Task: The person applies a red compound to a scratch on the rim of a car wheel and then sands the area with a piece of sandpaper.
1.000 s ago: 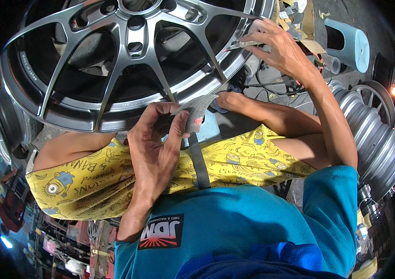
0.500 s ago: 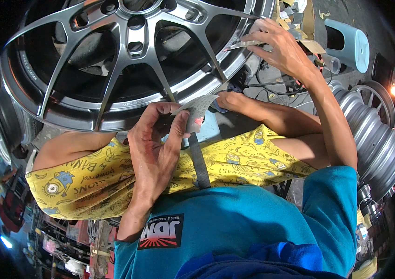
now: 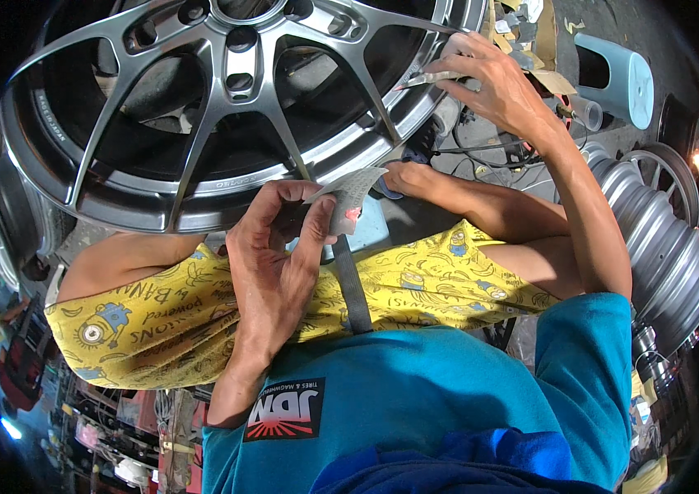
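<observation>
A large grey multi-spoke wheel rim (image 3: 241,62) fills the upper left, tilted in front of my knees. Below its near edge, my left hand (image 3: 274,259) pinches a curled grey sheet (image 3: 351,198) between thumb and fingers. The sheet looks like sandpaper, with print on its back and a reddish patch near its lower end. At the rim's right edge, my right hand (image 3: 493,82) is closed on a thin, pale folded strip (image 3: 431,80). The strip's tip lies close to the rim's outer lip; whether it touches cannot be made out.
A light blue plastic stool (image 3: 625,82) lies at the upper right. Silver wheel barrels (image 3: 654,239) stand at my right, and another wheel (image 3: 8,214) is at far left. Cables (image 3: 481,152) and cardboard (image 3: 553,82) lie on the floor beyond my foot. A dark strap (image 3: 352,288) hangs before my lap.
</observation>
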The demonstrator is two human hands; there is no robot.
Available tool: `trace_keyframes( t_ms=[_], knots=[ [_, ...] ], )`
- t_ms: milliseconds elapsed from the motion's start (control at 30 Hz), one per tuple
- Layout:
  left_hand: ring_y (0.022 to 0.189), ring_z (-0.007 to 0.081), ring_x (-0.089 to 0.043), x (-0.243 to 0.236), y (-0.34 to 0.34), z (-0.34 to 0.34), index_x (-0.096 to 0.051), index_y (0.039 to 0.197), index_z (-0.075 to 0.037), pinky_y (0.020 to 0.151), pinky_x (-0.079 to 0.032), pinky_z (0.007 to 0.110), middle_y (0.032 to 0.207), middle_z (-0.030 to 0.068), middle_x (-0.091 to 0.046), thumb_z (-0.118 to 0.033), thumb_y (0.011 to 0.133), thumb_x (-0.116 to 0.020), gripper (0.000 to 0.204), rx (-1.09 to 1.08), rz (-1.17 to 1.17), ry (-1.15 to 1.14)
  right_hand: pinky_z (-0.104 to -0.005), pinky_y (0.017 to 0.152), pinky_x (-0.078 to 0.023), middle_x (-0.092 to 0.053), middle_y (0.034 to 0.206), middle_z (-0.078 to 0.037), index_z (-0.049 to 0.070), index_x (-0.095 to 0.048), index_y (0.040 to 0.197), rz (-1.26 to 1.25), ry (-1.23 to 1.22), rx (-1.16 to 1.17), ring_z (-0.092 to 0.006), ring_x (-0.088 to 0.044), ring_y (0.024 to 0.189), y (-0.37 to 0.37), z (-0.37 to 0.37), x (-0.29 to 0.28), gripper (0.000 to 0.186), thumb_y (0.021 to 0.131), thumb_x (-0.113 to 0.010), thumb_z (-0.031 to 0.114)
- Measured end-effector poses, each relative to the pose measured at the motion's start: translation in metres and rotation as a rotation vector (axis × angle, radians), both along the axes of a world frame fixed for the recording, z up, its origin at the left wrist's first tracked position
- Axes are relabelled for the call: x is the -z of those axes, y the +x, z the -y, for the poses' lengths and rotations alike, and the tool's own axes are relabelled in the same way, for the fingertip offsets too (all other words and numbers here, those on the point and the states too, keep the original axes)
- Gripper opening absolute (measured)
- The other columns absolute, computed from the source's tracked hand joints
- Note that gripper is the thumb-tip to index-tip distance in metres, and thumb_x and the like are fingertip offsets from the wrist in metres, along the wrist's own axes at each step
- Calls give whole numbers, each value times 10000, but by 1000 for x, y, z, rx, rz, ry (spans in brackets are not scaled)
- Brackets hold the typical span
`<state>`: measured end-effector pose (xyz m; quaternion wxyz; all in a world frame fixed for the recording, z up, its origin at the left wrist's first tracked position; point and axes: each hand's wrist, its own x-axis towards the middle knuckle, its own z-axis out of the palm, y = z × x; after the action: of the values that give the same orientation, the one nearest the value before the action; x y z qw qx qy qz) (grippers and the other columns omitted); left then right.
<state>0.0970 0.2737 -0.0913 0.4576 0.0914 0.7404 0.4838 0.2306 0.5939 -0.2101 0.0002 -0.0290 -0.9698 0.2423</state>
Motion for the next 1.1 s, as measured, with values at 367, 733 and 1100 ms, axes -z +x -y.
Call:
trace_keyframes(
  t_ms=[367, 733, 1100],
  knots=[
    [874, 90, -721, 0, -1, 1, -691, 1122, 36, 743, -612, 257, 979, 84, -765, -99, 1042, -729, 161, 23, -18, -6, -434, 910, -550, -634, 1025, -83, 104, -797, 1166, 23, 6, 8, -287, -640, 1016, 0, 0, -1, 282, 885, -809, 103],
    [884, 101, -727, 1, 0, -1, -694, 1125, 41, 731, -642, 267, 999, 97, -767, -97, 1037, -732, 168, 12, 0, -5, -432, 890, -548, -616, 998, -85, 92, -778, 1144, -9, 9, 8, -291, -635, 1011, 1, 1, -2, 280, 866, -811, 103],
    [876, 89, -710, 0, 0, 1, -682, 1125, 48, 746, -625, 252, 987, 81, -754, -75, 1039, -725, 155, -25, 26, -3, -455, 912, -542, -636, 1031, -109, 85, -777, 1147, 10, -2, 64, -319, -655, 1028, 1, -1, -11, 235, 917, -776, 136]
  ],
)
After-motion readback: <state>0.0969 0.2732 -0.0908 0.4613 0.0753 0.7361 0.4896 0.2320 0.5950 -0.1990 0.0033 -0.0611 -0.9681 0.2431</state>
